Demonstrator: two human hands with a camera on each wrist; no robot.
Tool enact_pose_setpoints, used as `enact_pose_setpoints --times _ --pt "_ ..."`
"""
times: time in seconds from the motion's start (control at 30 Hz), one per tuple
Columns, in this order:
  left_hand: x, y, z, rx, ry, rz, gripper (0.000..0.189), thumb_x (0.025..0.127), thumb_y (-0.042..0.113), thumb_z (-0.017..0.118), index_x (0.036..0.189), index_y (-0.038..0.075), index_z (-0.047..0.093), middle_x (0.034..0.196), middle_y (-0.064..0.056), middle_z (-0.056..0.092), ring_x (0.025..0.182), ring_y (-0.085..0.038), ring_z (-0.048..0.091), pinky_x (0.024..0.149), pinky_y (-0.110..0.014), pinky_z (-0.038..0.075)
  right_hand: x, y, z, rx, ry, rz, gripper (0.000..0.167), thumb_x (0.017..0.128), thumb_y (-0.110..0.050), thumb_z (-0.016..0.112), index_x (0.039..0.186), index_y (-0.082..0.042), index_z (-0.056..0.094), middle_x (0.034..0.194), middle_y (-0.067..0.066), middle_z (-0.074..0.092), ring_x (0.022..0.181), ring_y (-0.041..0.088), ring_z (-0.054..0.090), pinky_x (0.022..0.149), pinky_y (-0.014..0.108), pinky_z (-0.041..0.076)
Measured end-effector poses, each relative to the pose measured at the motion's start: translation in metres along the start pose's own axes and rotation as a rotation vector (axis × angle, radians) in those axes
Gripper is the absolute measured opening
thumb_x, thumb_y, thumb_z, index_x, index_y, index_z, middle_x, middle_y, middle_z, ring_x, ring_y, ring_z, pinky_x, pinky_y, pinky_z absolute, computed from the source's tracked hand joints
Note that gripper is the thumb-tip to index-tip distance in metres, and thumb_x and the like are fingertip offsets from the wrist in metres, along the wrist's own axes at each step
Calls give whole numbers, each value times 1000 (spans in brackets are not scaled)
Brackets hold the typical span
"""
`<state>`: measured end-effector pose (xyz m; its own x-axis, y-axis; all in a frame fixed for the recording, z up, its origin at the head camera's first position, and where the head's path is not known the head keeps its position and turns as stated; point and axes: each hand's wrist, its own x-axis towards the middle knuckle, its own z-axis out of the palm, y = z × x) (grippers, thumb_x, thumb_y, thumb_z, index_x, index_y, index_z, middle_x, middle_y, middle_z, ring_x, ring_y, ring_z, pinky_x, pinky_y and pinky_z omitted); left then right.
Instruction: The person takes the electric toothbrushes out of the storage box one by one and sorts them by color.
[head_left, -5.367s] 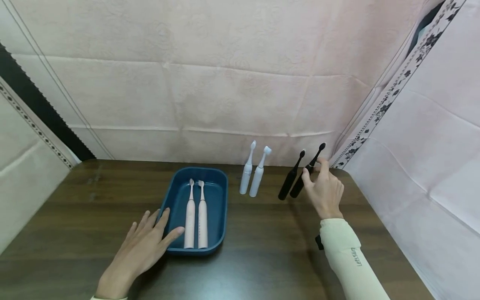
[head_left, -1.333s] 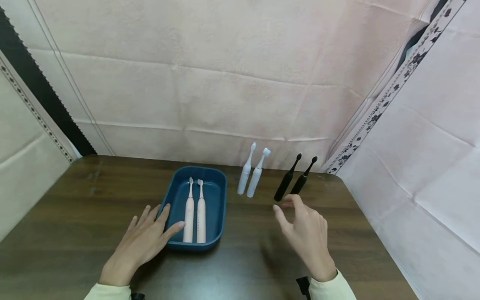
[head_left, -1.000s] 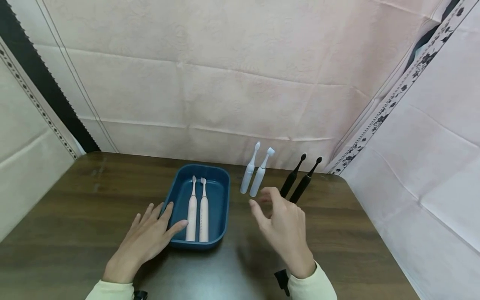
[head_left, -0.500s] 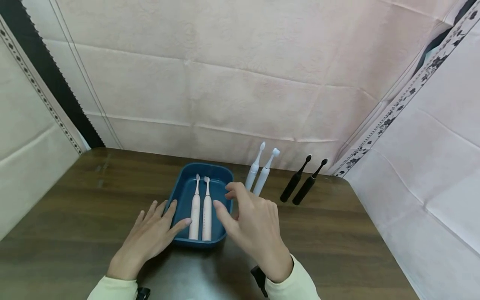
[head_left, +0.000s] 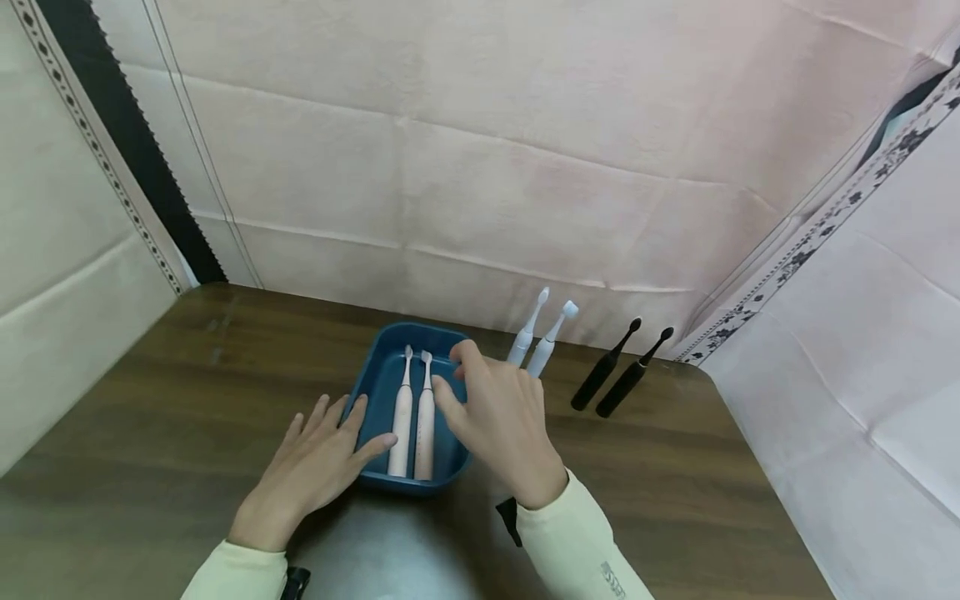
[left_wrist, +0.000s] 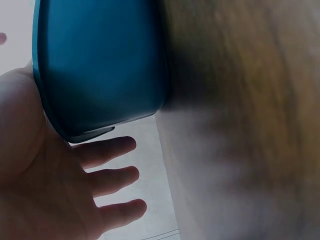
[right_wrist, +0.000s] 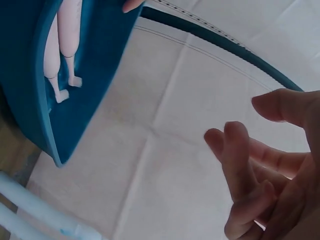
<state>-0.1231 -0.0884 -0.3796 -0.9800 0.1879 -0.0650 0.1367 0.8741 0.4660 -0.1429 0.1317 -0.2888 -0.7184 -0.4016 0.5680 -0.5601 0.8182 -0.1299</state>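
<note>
Two white brushes (head_left: 424, 429) are laid side by side in the blue tray (head_left: 408, 486), heads toward its far wall and handle ends close to its near wall. The tray's left rim is touched by the left hand (head_left: 311, 467), whose fingers are spread and straight; its thumb is stretched over the rim as far as the nearer brush, though whether that brush is touched cannot be told. In the left wrist view, three outstretched fingers are seen past the tray's wall.

The tray's right rim is partly covered by the right hand (head_left: 506, 417), which is held above it, loosely bent, with thumb and forefinger parted and nothing gripped. In the right wrist view, it is seen apart from the tray.

Just beyond that hand, two light-blue brushes (head_left: 543, 354) are stood on end, their lower parts hidden by it in the head view. Farther right, past a strip of the table (head_left: 150, 433), two black brushes (head_left: 600, 375) are stood near the rounded far right corner. The far edge is backed by a pale cloth (head_left: 450, 175), and the right edge is bordered by a side cloth (head_left: 862, 333). Broad stretches of wood are shown left of the tray and right of the right sleeve (head_left: 581, 542).
</note>
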Motion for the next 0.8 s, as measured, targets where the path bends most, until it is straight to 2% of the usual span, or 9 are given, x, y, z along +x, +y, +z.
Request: enact_pose_setpoints --times 0.07,0.17,0.3,0.37,0.47,0.6,0.67,0.73,0.8 --pt "0 -1 0 -3 5 2 87 101 67 40 156 -1 35 158 -33 29 147 -56 12 113 -74 7 8 0 8 -17 -48 -3 26 93 -27 73 108 -6 70 65 -1 68 34 3 31 32 17 22" --pt "0 -2 -1 -5 21 11 85 102 65 40 156 -1 36 158 -33 30 147 -56 13 113 -74 7 20 1 20 -45 -140 1 28 93 -29 72 109 -5 70 47 -4 47 31 6 26 32 18 17" --pt "0 -4 -2 6 45 25 86 102 66 39 155 -1 38 157 -33 31 147 -56 15 113 -74 9 39 2 38 -94 -274 42 29 95 -33 71 108 -6 70 45 -5 31 33 9 24 34 21 17" --pt "0 -5 -2 11 49 30 86 102 67 39 154 -1 38 157 -32 32 147 -56 15 113 -74 10 48 1 47 -114 -353 73 28 97 -34 69 107 -8 69 47 -4 32 34 10 26 35 22 19" --pt "0 -5 -2 16 47 33 85 102 66 38 154 -1 39 157 -32 32 147 -55 16 113 -74 11 59 -1 60 -132 -487 114 32 99 -37 66 114 -9 68 51 -2 41 37 13 35 38 26 29" --pt "0 -5 -1 7 43 30 85 102 67 39 154 0 39 157 -31 32 147 -54 16 114 -73 11 69 -4 77 -153 -638 149 37 99 -42 65 122 -13 68 63 -2 54 49 15 50 53 33 47" --pt "0 -5 0 1 42 30 86 101 67 38 154 0 39 157 -31 32 148 -54 16 114 -73 12 72 -4 85 -158 -692 165 31 98 -43 66 110 -14 71 66 -2 56 53 16 54 58 35 50" --pt "0 -4 1 -1 43 32 87 101 68 38 154 0 40 157 -31 33 148 -53 17 114 -73 13 73 -4 92 -152 -734 179 28 98 -43 66 92 -15 71 63 -2 54 53 17 54 55 33 49" --pt "1 -4 2 -5 43 32 86 101 68 39 154 1 40 157 -30 33 148 -53 17 114 -72 13 73 -4 99 -143 -759 189 34 98 -42 67 76 -16 66 58 -1 51 50 17 53 49 31 44"
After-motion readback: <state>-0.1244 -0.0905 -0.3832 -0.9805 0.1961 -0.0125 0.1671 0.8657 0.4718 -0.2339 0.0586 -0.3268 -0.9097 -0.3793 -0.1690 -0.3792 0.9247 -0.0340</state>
